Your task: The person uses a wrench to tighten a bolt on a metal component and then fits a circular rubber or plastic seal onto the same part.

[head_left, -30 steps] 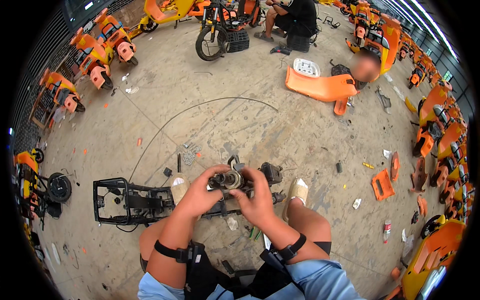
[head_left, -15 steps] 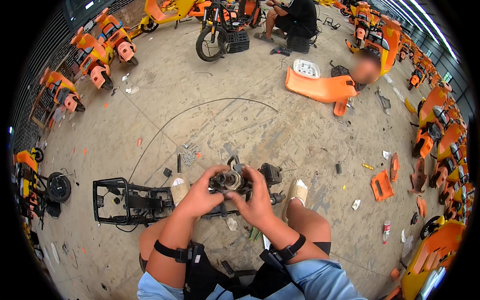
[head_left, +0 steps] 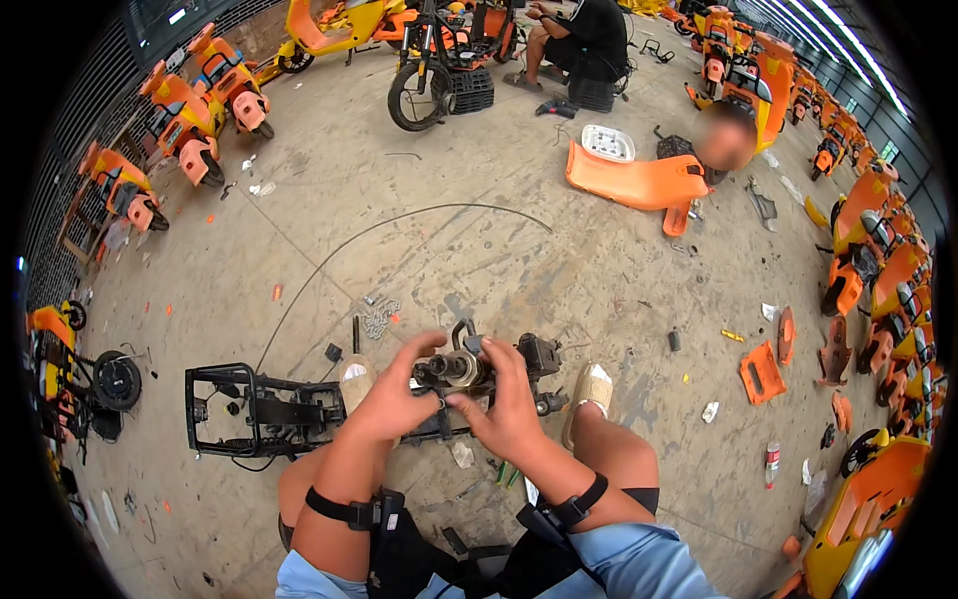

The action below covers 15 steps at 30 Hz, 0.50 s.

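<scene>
A bare black scooter frame (head_left: 249,407) lies crosswise on the floor between my feet. The dark steering tube (head_left: 435,369) at its right part points up at me, with a shiny metal ring (head_left: 460,367) around it. Curved around the tube's left side is my left hand (head_left: 397,391), its thumb low and fingers at the far side. My right hand (head_left: 507,401) wraps the right side, thumb near the ring's lower edge and fingers beside a small dark bracket (head_left: 472,342). The exact contact of the fingertips is partly hidden.
A long thin cable (head_left: 399,215) arcs over the floor beyond the frame, near a chain (head_left: 379,319). An orange body panel (head_left: 639,180) and a white tray (head_left: 608,144) lie farther off. Scooters (head_left: 185,125) line both sides; another person (head_left: 589,45) sits at the back.
Both hands stay at the steering tube. The tube's top and ring have shifted slightly in view, and my fingers have moved a little around them.
</scene>
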Tool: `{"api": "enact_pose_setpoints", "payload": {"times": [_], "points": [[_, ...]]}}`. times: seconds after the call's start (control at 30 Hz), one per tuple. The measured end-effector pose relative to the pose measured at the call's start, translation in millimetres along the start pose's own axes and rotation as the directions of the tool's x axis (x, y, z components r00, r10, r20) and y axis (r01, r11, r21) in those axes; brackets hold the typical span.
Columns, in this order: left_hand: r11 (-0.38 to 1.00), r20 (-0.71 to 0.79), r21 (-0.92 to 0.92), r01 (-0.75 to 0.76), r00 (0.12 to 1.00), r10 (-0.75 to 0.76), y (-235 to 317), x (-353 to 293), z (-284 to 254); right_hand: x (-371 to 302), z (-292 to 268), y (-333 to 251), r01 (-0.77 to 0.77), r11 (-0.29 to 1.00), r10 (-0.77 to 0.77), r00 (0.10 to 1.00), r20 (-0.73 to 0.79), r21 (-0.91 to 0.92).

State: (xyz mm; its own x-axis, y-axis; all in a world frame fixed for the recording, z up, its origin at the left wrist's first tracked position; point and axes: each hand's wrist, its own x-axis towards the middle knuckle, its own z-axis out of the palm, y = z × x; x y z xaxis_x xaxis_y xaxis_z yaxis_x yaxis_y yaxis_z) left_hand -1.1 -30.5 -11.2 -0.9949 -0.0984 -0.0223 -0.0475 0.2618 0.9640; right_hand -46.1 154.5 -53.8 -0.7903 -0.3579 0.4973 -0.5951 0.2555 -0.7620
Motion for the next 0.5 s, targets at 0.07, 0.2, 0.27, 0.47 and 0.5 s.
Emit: {"api": "enact_pose_setpoints", "payload": {"times": [0.07,0.2,0.27,0.47,0.5], "points": [[0.998,0.052,-0.046,0.052,0.997,-0.050,-7.8,3.0,-7.9,-1.0,-2.1,5.7,-0.140,0.969,0.142,0.990,0.007,0.202],[0.980,0.020,-0.093,0.177,0.984,-0.176,6.3,2.8,-5.6,-1.3,-0.3,2.5,-0.069,0.983,0.077,0.996,-0.040,0.168],[0.982,0.037,-0.055,0.183,0.983,-0.181,11.1,3.4,-4.4,0.6,1.0,0.8,-0.093,0.986,0.100,0.994,-0.041,0.139],[0.984,0.051,-0.017,0.175,0.983,-0.174,12.3,3.1,-9.2,-1.9,0.3,3.4,-0.128,0.961,0.137,0.990,-0.019,0.244],[0.987,0.086,-0.014,0.160,0.984,-0.158,14.0,0.8,-9.1,-1.1,2.3,-0.2,-0.065,0.986,0.068,0.998,-0.015,0.151]]}}
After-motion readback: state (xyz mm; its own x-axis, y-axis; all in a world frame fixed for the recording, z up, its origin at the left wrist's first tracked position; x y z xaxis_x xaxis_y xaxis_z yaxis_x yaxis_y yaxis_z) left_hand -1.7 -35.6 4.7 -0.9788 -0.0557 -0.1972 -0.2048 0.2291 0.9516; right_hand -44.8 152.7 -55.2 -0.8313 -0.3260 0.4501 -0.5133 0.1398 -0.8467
